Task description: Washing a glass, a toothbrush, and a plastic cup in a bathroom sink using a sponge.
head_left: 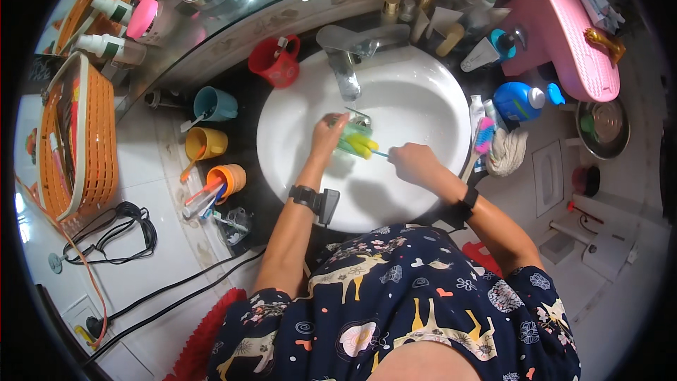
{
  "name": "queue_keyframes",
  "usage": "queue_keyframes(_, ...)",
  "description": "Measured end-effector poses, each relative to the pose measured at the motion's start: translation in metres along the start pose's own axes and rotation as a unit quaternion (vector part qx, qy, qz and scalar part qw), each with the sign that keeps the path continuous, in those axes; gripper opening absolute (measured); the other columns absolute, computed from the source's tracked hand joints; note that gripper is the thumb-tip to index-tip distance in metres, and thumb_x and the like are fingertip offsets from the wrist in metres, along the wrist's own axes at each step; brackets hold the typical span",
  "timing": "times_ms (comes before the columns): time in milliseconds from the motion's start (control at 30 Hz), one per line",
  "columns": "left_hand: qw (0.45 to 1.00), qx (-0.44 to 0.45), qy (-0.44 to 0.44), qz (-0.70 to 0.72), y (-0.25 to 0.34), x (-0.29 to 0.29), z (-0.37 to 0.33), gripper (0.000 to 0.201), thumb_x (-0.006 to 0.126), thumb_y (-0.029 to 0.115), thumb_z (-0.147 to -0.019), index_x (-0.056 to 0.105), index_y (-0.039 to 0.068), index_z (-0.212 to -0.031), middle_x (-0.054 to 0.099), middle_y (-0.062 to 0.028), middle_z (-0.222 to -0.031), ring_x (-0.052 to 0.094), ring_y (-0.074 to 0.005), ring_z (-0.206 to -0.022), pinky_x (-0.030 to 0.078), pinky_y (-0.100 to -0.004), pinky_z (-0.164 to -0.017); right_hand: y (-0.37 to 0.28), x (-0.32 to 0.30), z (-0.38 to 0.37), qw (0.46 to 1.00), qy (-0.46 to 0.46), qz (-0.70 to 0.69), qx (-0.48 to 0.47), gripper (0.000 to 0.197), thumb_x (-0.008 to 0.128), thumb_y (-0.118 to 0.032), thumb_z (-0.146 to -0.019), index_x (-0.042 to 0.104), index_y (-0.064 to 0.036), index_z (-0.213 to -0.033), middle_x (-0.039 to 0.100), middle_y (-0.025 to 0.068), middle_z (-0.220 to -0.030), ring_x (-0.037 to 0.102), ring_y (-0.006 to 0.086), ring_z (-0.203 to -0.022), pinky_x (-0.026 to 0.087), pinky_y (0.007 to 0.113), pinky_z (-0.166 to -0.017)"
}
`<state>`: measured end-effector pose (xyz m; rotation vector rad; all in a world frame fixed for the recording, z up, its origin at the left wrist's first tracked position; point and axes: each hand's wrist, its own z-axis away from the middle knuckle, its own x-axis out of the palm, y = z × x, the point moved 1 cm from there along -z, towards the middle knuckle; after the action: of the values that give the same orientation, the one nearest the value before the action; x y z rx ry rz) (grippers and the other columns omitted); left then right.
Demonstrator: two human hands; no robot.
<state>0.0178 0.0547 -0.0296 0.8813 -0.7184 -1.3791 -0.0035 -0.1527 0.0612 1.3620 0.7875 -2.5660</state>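
Observation:
Over the white sink basin, my left hand is closed round a pale green, see-through cup. My right hand grips the thin blue handle of a cup brush. The brush's yellow sponge head sits at the cup's mouth; how far it reaches inside I cannot tell. Just beyond the cup are the drain and the metal faucet.
Left of the basin stand a red mug, a teal mug, a yellow mug and an orange cup with toothbrushes. To its right are a blue bottle, a scrub brush and a beige cloth.

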Motion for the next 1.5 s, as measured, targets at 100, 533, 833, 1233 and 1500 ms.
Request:
queue_keyframes(100, 0.997, 0.006, 0.076, -0.025, 0.003, -0.027, -0.019, 0.045, 0.060, 0.044, -0.080, 0.057, 0.003, -0.099, 0.059, -0.0062, -0.087, 0.053, -0.0145, -0.080, 0.042, -0.0295, -0.073, 0.020, 0.006, 0.030, 0.999, -0.007, 0.041, 0.011, 0.015, 0.052, -0.017, -0.079, 0.062, -0.0053, -0.076, 0.061, 0.0156, -0.067, 0.061, 0.0323, -0.063, 0.048, 0.042, -0.056)
queue_keyframes(533, 0.815, -0.205, -0.052, 0.540, -0.033, 0.020, -0.029, 0.050, 0.052, 0.055, -0.079, 0.056, 0.011, -0.101, 0.056, -0.0070, -0.098, 0.052, -0.0252, -0.094, 0.040, -0.0429, -0.087, 0.049, 0.044, 0.067, 0.992, 0.101, -0.051, 0.062, 0.019, 0.053, -0.021, -0.083, 0.059, -0.0042, -0.078, 0.057, 0.0176, -0.060, 0.057, 0.0355, -0.057, 0.044, 0.045, -0.053)
queue_keyframes(833, 0.798, -0.221, -0.095, 0.552, -0.025, 0.044, -0.029, 0.040, 0.047, 0.047, -0.084, 0.056, 0.014, -0.105, 0.058, -0.0087, -0.103, 0.053, -0.0298, -0.097, 0.042, -0.0460, -0.087, 0.043, 0.055, 0.058, 0.872, 0.148, -0.439, 0.156, 0.028, 0.055, -0.030, -0.084, 0.059, -0.0021, -0.082, 0.053, 0.0067, -0.055, 0.050, 0.0168, -0.047, 0.039, 0.029, -0.047)
queue_keyframes(1233, 0.863, -0.172, -0.059, 0.472, -0.014, 0.044, -0.013, 0.049, 0.039, 0.055, -0.085, 0.055, 0.013, -0.106, 0.059, -0.0063, -0.100, 0.056, -0.0233, -0.093, 0.048, -0.0393, -0.074, -0.017, 0.034, -0.072, 0.670, 0.185, -0.679, 0.237, 0.047, 0.062, -0.046, -0.074, 0.053, -0.0012, -0.066, 0.050, 0.0048, -0.056, 0.040, 0.0122, -0.038, 0.030, 0.026, -0.033)
queue_keyframes(1500, 0.927, -0.157, -0.019, 0.341, 0.002, 0.031, -0.013, 0.037, 0.043, 0.046, -0.088, 0.056, 0.014, -0.102, 0.060, -0.0026, -0.095, 0.056, -0.0181, -0.081, 0.045, -0.0332, -0.075, -0.026, 0.048, -0.084, 0.670, 0.210, -0.668, 0.248, 0.033, 0.058, -0.033, -0.079, 0.053, -0.0009, -0.073, 0.044, 0.0020, -0.055, 0.035, 0.0099, -0.038, 0.027, 0.026, -0.033)
